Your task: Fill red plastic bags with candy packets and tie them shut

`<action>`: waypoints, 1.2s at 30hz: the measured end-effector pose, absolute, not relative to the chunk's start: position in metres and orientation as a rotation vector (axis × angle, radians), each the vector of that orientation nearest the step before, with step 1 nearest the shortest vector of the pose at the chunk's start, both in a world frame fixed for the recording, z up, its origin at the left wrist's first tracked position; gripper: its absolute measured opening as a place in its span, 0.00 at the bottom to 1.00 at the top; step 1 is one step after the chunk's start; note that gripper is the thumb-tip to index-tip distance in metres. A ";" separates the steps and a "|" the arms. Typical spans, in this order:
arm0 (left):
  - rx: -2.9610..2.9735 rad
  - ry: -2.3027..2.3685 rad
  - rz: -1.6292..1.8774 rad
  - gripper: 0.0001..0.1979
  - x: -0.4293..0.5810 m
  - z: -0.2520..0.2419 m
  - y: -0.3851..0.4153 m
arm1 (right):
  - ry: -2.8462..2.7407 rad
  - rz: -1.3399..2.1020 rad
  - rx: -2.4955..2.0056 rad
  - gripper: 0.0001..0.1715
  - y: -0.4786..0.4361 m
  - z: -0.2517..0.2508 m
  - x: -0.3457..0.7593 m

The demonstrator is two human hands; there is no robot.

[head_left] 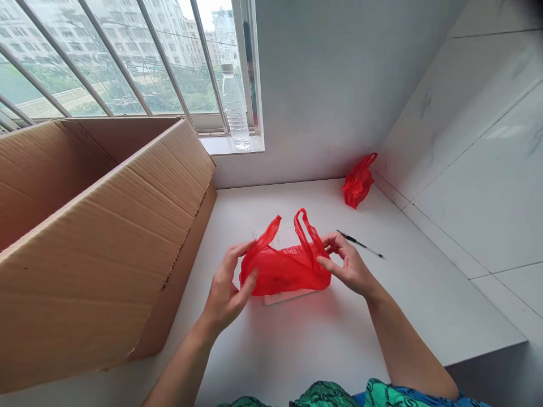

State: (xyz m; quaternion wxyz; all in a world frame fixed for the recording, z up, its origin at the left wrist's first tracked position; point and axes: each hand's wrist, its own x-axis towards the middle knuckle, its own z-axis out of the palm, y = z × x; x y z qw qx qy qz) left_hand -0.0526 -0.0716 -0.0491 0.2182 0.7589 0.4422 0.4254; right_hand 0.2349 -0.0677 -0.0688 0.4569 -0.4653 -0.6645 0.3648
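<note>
A red plastic bag [280,275] is held between my two hands, its two loop handles standing up. My left hand [227,291] grips the bag's left end, thumb in front and fingers behind. At the right end, my right hand [348,265] pinches the bag near the base of a handle. Behind and below the bag lies a white printed booklet or sheet stack [292,297], mostly covered by it. Whether the bag touches the booklet, and what it may contain, I cannot tell. A black and clear pen [360,244] lies just beyond my right hand.
A large open cardboard box [127,226] stands along the left of the white table [297,345]. Another crumpled red plastic bag [358,182] sits in the back right corner. On the windowsill stands a clear water bottle [236,107]. Walls bound the back and right.
</note>
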 end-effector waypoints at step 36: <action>2.841 1.242 0.405 0.17 -0.014 -0.034 -0.066 | -2.143 0.804 -1.303 0.15 -0.041 -0.053 0.192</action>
